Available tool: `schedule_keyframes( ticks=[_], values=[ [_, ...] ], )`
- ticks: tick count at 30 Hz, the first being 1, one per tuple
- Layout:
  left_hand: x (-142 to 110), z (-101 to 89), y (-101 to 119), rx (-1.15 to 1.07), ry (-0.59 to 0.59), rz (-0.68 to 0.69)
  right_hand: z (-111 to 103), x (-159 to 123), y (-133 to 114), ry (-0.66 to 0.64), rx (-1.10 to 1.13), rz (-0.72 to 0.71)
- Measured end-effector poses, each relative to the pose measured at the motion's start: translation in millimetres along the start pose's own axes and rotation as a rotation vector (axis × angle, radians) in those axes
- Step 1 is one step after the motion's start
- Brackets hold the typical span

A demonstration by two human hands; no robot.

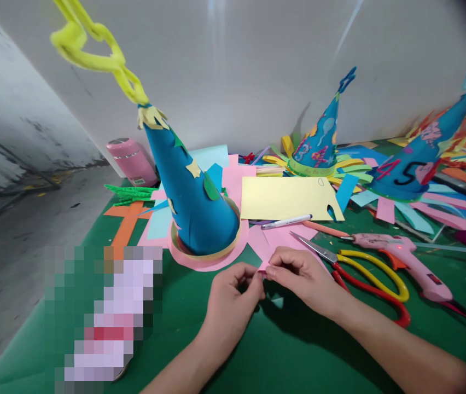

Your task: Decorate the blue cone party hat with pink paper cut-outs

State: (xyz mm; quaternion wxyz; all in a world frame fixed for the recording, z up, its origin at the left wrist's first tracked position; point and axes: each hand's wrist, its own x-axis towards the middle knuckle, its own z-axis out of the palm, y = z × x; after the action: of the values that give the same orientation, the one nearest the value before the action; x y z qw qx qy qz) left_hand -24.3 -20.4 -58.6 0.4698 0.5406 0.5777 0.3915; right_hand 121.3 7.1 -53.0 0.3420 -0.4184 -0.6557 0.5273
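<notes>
Both hands meet over the green table, pinching a small piece of pink paper (263, 267) between them. My left hand (233, 295) has its thumb and forefinger closed on the piece's left side. My right hand (298, 276) grips the other side the same way. Just beyond them stands a blue paper cone hat (194, 191) with a pink brim, pale star cut-outs, green shapes and a yellow pipe-cleaner heart on its tip. Scissors (364, 273) with yellow and red handles lie beside my right hand, blades partly apart. A small teal scrap (277, 301) rests below the hands.
A pink glue gun (409, 254) lies at right, its light lit. Behind are a pale yellow sheet (286, 197), a pen (286, 221), two decorated cone hats (319, 139) and a pink bottle (132, 161). Orange strips (128, 227) and a pixelated object (110, 323) lie left.
</notes>
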Motion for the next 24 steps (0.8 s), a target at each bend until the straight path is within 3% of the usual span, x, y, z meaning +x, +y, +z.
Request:
schedule_keyframes(
  ticks=[4,14,24],
  values=[
    [1.1,0.2,0.3,-0.106,-0.041,-0.05,-3.5,0.7,-0.6,0.049,-0.06,-0.058],
    [1.9,0.9,5.9,-0.263,-0.095,-0.12,-7.9,1.9,-2.6,-0.026,0.014,-0.048],
    [2.0,0.7,3.7,-0.335,-0.173,-0.165,-7.9,3.8,1.6,-0.018,0.038,-0.052]
  ],
)
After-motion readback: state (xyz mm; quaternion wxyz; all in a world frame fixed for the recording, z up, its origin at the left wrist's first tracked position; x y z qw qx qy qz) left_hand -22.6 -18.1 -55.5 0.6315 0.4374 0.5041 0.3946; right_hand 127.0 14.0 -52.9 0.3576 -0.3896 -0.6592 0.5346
